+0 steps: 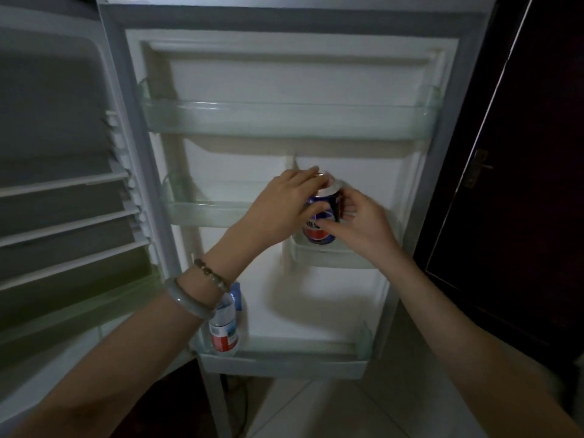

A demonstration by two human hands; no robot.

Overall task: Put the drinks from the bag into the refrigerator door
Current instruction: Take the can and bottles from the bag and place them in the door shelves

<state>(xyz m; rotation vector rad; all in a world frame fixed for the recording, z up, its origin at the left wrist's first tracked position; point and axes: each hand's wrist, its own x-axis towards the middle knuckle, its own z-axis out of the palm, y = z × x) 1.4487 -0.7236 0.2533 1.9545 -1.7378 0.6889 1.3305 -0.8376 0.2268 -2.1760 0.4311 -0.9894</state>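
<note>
A blue, red and white soda can (319, 230) stands upright in the small right-hand shelf (338, 259) of the open refrigerator door (284, 77). Both hands are on it. My left hand (281, 210) wraps its left side and top rim. My right hand (363, 222) pinches its right side with thumb and fingers. A clear plastic bottle (225, 327) with a red and white label stands at the left end of the bottom door shelf (284, 363). The bag is out of view.
The top door shelf (284, 121) and the middle-left door shelf (202, 213) hold nothing. The fridge interior with white wire racks (63, 216) lies to the left. A dark wooden door (521, 184) stands close on the right. Tiled floor shows below.
</note>
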